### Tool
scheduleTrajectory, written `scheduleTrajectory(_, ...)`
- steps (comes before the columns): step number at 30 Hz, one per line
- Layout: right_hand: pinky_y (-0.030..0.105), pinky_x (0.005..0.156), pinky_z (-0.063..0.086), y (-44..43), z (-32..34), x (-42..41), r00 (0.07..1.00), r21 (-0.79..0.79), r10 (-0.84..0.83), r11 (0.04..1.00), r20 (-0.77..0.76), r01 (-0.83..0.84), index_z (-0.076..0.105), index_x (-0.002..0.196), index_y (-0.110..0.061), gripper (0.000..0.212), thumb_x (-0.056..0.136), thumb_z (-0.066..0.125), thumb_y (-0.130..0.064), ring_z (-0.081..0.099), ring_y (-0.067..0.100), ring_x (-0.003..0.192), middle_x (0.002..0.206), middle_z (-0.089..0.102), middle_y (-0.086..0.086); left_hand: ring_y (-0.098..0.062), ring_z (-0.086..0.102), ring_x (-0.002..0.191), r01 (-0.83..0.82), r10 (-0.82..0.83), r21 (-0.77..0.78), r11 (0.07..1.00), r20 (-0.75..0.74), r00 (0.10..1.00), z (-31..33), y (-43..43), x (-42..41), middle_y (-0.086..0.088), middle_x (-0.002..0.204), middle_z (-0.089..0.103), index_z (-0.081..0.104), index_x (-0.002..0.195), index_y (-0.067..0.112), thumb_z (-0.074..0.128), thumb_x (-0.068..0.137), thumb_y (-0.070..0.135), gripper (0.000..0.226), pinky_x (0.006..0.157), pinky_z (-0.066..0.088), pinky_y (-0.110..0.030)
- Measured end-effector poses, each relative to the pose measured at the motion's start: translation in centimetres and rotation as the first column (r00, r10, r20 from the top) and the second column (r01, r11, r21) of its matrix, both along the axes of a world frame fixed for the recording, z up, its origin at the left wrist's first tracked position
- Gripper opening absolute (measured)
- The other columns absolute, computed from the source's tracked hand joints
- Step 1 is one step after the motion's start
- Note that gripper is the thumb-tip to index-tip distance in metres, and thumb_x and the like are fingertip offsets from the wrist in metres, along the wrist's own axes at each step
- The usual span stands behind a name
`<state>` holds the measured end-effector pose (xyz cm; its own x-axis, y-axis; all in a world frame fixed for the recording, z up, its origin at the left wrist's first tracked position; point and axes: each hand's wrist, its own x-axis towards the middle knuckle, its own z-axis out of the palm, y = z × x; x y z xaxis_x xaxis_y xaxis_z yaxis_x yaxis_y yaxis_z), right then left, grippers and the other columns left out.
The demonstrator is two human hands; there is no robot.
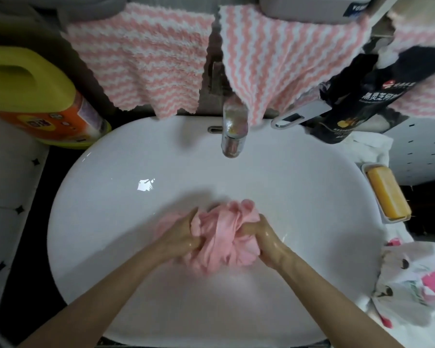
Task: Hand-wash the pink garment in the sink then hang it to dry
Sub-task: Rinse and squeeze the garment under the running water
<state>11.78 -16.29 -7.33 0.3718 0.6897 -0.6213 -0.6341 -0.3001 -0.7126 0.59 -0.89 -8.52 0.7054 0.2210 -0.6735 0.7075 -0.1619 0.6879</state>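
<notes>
The pink garment (224, 237) is bunched into a wet wad low in the white oval sink (111, 197). My left hand (183, 234) grips its left side, fingers curled into the cloth. My right hand (264, 234) grips the right side the same way. Both hands look wet, and the garment is squeezed between them just above the basin floor. A paler part of the cloth trails to the left behind my left hand. The chrome tap (232, 129) stands at the back of the sink, with no water stream visible.
A yellow and orange detergent jug (35, 101) stands at the back left. Pink-and-white striped towels (146, 64) hang behind the tap. A yellow soap bar (387, 192) lies in a dish on the right, a dark bottle (357, 101) behind it, and patterned cloth (412, 285) front right.
</notes>
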Motion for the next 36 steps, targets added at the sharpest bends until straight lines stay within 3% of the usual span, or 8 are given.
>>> scheduleTrajectory(3,0.018,0.039,0.044,-0.7,0.8,1.0,0.943,0.008,-0.229,0.971,-0.240,0.237,0.062,0.079,-0.004,0.007,0.078,0.055,-0.006,0.060,0.014,0.045,0.058,0.064,0.006,-0.022,0.058,0.084,-0.326,0.347,-0.343,0.881,-0.001,0.938,1.5,0.7,1.1,-0.003,0.087,0.060,0.056,0.089,0.020,0.067,0.068,0.025,0.024,0.067,0.052,-0.025)
scheduleTrajectory(6,0.024,0.055,0.052,-1.4,-0.5,2.2,0.968,-0.087,-0.247,0.966,-0.050,0.242,0.065,0.096,-0.005,0.012,0.087,0.056,-0.007,0.070,0.020,0.069,0.079,0.072,0.007,-0.017,0.062,0.089,-0.470,0.480,-0.186,0.863,0.008,0.877,0.6,1.4,2.2,-0.001,0.094,0.065,0.058,0.093,0.024,0.063,0.086,0.035,0.014,0.066,0.050,-0.022)
scheduleTrajectory(10,0.032,0.095,0.047,-2.7,-2.0,3.3,0.745,-0.488,0.380,0.869,0.548,-0.084,0.061,0.114,-0.027,0.049,0.068,0.078,-0.033,0.058,0.018,0.111,0.116,0.060,-0.007,-0.023,0.026,0.138,0.028,-0.065,0.602,0.798,0.040,0.997,-2.9,2.7,1.0,-0.002,0.151,0.024,0.016,0.147,0.031,0.061,0.066,0.069,0.100,0.108,0.029,-0.043)
scheduleTrajectory(14,0.027,0.098,0.038,-2.6,-1.1,2.8,0.697,-0.435,0.447,0.875,0.561,-0.212,0.024,0.144,-0.041,0.099,0.064,0.081,-0.053,0.046,0.007,0.119,0.132,0.048,-0.018,-0.028,0.004,0.145,0.353,-0.527,0.768,0.534,-0.024,0.849,-6.0,0.9,-1.1,-0.002,0.158,0.011,0.010,0.145,0.041,0.039,0.048,0.090,0.113,0.105,0.020,-0.069)
scheduleTrajectory(19,0.064,0.112,0.011,-0.4,-5.7,0.1,0.090,-0.655,0.667,0.744,0.739,-0.135,0.024,0.145,-0.047,0.073,0.081,0.017,-0.081,0.016,0.038,0.144,0.160,0.014,0.001,-0.032,0.024,0.139,0.313,-0.515,0.791,0.525,0.003,0.857,-7.5,-0.7,-1.5,-0.007,0.155,0.023,0.027,0.144,0.034,0.044,0.053,0.089,0.108,0.101,0.031,-0.063)
scheduleTrajectory(25,0.041,0.073,0.045,1.7,-9.1,-2.0,-0.004,-0.599,0.600,0.799,0.800,0.054,0.049,0.121,-0.020,0.060,0.075,0.045,-0.057,0.059,0.034,0.080,0.112,0.062,0.009,-0.028,0.051,0.106,0.074,-0.358,0.790,0.608,0.190,0.914,-8.4,-1.5,-0.4,-0.008,0.125,0.055,0.051,0.128,0.017,0.058,0.067,0.062,0.077,0.088,0.043,-0.044)
scheduleTrajectory(33,0.033,0.065,0.050,4.4,-9.7,-0.7,0.060,-0.667,0.667,0.728,0.742,0.155,0.061,0.101,-0.015,0.038,0.080,0.040,-0.038,0.063,0.026,0.070,0.085,0.065,0.004,-0.026,0.059,0.088,-0.026,-0.277,0.760,0.650,0.268,0.923,-7.6,-1.2,2.7,-0.008,0.093,0.064,0.056,0.105,0.014,0.052,0.074,0.023,0.033,0.081,0.041,-0.031)
scheduleTrajectory(36,0.032,0.068,0.047,6.2,-8.5,0.7,0.206,-0.750,0.722,0.651,0.660,0.118,0.056,0.107,-0.017,0.023,0.098,0.036,-0.026,0.063,0.026,0.078,0.090,0.066,0.005,-0.027,0.058,0.104,0.186,-0.270,0.763,0.618,-0.016,0.963,-6.2,-0.3,4.2,-0.010,0.111,0.062,0.057,0.116,0.009,0.055,0.087,0.024,0.033,0.086,0.042,-0.032)
